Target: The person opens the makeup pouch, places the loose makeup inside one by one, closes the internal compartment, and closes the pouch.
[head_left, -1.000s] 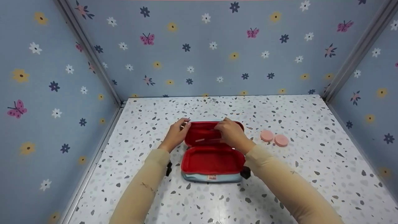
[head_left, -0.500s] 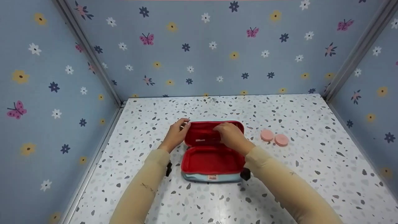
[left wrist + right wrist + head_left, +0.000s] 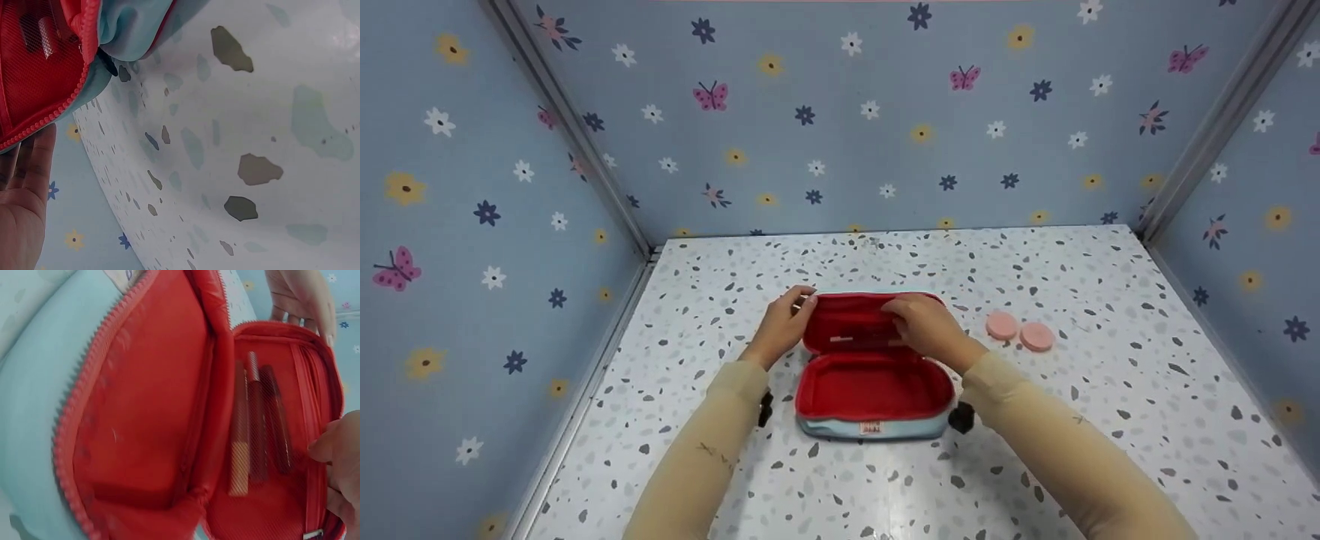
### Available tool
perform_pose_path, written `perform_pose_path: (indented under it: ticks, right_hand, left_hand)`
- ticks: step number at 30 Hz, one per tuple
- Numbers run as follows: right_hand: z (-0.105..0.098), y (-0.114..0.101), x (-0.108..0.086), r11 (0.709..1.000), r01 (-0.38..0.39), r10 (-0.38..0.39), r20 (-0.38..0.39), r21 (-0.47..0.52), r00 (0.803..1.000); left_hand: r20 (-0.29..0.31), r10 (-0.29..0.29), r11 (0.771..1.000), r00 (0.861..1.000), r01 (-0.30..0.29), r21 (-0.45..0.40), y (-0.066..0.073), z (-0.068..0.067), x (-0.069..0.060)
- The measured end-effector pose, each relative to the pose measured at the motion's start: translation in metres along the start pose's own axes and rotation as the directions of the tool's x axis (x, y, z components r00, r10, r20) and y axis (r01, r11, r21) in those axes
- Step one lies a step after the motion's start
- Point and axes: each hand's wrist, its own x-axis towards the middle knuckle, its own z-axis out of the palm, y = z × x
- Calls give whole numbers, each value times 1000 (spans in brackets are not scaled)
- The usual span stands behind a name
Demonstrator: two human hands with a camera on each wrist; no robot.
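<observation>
Left fingers [image 3: 40,154] gripping lid [image 3: 851,301], right fingers [image 3: 325,448] pinching pocket [image 3: 295,492], sticks [image 3: 258,422] behind mesh [image 3: 34,93], discs [image 3: 1002,326] nearby

2 beige sleeves [image 3: 682,484], faintly marked

Looks like some kind of booth [image 3: 450,165] — flower-print panels [image 3: 780,135] on three sides, speckled tabletop [image 3: 840,487], metal posts [image 3: 571,127] upper left and right.

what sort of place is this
Probably a small booth or staged workspace: patterned panels with flowers and butterflies stand on three sides, grey strips run along their corners, and a speckled white tabletop lies between them.
</observation>
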Motion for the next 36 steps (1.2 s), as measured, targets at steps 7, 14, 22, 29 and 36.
perform_pose_path:
  ticks: [7,14,22,29,36]
  right_hand:
    - [-13,9,-10,999,43,-45,-101,-18,994]
    - [-27,20,-20,1000,23,-25,-120,-16,992]
    - [-38,37,-31,1000,17,-18,-171,-7,985]
    - [-43,53,-42,999,-39,38,-166,-3,985]
    - [-47,68,-54,996,-80,86,-170,42,982]
  left_hand:
    - [-7,32,999,999,-32,-8,-3,0,-1]
    - [-12,33,999,999,-33,0,-4,1,-1]
    - [-6,18,1000,1000,-18,-7,-2,1,-1]
    - [2,8,1000,1000,-8,-3,-2,1,0]
    - [0,23,1000,1000,-23,-8,-4,0,0]
